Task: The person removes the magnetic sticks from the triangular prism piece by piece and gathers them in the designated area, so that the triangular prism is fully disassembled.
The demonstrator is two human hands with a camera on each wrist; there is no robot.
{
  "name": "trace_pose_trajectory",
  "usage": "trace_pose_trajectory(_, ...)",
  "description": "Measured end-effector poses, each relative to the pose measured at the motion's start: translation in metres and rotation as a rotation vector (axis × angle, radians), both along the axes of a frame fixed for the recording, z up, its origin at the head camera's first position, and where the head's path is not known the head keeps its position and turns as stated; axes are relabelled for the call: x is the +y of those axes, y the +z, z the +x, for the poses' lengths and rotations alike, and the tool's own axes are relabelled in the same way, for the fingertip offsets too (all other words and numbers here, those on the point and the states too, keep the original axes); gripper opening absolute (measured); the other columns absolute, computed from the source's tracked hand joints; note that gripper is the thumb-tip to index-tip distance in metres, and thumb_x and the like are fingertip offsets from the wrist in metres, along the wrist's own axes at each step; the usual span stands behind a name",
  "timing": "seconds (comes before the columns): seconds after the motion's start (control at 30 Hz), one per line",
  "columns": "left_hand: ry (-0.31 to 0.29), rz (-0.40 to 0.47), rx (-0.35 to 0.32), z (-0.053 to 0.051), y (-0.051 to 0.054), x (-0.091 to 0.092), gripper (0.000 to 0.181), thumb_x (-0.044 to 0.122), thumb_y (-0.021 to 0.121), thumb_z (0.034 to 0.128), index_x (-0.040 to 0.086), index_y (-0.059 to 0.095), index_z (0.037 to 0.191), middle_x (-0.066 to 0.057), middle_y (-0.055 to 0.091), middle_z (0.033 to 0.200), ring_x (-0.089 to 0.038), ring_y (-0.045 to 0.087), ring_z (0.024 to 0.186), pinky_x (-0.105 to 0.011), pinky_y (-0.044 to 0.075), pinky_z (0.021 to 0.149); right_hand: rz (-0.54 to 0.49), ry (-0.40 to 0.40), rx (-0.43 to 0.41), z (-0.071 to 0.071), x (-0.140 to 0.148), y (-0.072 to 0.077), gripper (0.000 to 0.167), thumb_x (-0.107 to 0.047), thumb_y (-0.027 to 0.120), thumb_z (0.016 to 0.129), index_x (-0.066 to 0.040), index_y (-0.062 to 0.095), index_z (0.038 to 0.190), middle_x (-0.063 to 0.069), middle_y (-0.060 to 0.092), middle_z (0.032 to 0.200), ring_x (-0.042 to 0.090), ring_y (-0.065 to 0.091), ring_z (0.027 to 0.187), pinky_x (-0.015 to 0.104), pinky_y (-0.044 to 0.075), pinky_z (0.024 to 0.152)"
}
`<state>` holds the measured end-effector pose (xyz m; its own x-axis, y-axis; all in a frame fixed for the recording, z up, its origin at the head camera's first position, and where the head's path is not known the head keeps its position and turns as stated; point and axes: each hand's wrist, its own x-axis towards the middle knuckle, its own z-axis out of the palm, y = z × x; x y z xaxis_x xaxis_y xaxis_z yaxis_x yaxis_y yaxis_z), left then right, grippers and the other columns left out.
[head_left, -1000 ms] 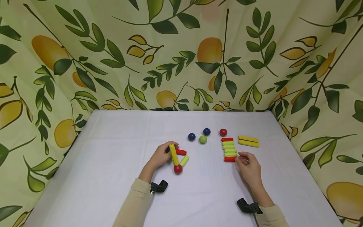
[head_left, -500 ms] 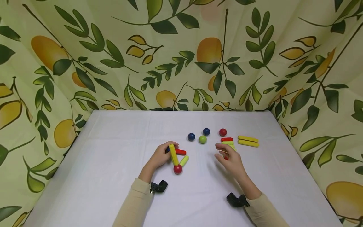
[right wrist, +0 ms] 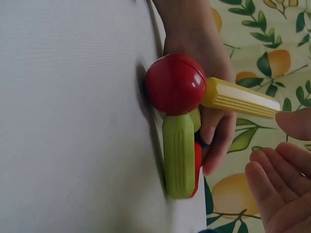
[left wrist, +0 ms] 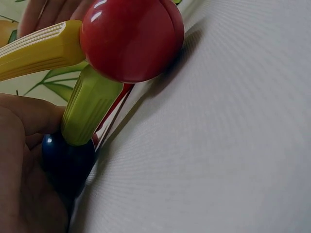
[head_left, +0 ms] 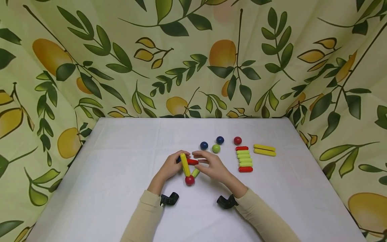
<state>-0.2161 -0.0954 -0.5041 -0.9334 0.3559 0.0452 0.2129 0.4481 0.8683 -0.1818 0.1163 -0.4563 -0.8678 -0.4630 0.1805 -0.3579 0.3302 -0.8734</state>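
Note:
My left hand (head_left: 169,168) grips the blue ball (left wrist: 68,158) of a small built piece. From that ball a red rod (head_left: 192,162) and a light green rod (left wrist: 92,107) run out. The green one meets a red ball (head_left: 189,180) resting on the table. A second green rod (right wrist: 179,155) and a yellow rod (head_left: 185,165) also join the red ball, the yellow slanting upward. My right hand (head_left: 214,166), holding nothing, hovers just right of the piece with fingers spread from the thumb. In the right wrist view its thumb appears close to the yellow rod's free end; contact is unclear.
Loose blue balls (head_left: 204,146), a green ball (head_left: 216,148) and a red ball (head_left: 237,140) lie farther back. To the right lies a column of several green and red rods (head_left: 244,156), with two yellow rods (head_left: 264,150) beside it. White cloth (head_left: 105,174) covers the table.
My right hand has left the column of rods and swung left to the built piece, with nothing picked up. The left hand and the piece have stayed put.

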Motion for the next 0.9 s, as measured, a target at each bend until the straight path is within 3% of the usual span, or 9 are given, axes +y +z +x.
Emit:
trace_pose_trajectory(0.17,0.006,-0.012,0.013,0.000,0.001,-0.002,0.030,0.008,0.054,0.0884,0.012,0.061,0.118,-0.006,0.065,0.115,-0.025,0.057,0.110,-0.051,0.041,0.103,0.022,0.093,0.015,-0.011,-0.016,0.003,0.048,-0.010,0.064,0.089,-0.006,0.050,0.135,0.012,0.056,0.132,0.028,0.058,0.117,0.036,0.051,0.094)
trace_pose_trajectory(0.37,0.016,-0.026,0.011,0.002,0.002,-0.003,0.040,0.011,0.054,0.0883,0.010,0.056,0.128,-0.010,0.062,0.125,-0.027,0.054,0.118,-0.053,0.038,0.105,0.057,0.147,0.029,-0.019,-0.028,0.008,0.047,-0.014,0.063,0.091,-0.006,0.050,0.135,0.010,0.056,0.131,0.023,0.059,0.111,0.025,0.053,0.087)
trace_pose_trajectory(0.53,0.026,-0.021,0.002,0.002,0.002,-0.003,0.035,0.012,0.056,0.0875,0.005,0.059,0.121,-0.012,0.063,0.121,-0.026,0.056,0.107,-0.050,0.042,0.102,0.101,0.138,0.052,-0.021,-0.032,0.010,0.041,-0.011,0.063,0.090,-0.006,0.056,0.130,0.009,0.062,0.121,0.020,0.060,0.101,0.022,0.054,0.080)
trace_pose_trajectory(0.9,0.010,-0.010,0.015,0.002,0.000,-0.002,0.040,0.011,0.056,0.0897,0.010,0.057,0.129,-0.010,0.060,0.127,-0.027,0.054,0.118,-0.050,0.040,0.105,0.090,0.079,0.023,-0.021,-0.030,0.010,0.033,-0.014,0.068,0.087,-0.009,0.061,0.120,0.005,0.064,0.115,0.018,0.061,0.099,0.019,0.054,0.079)
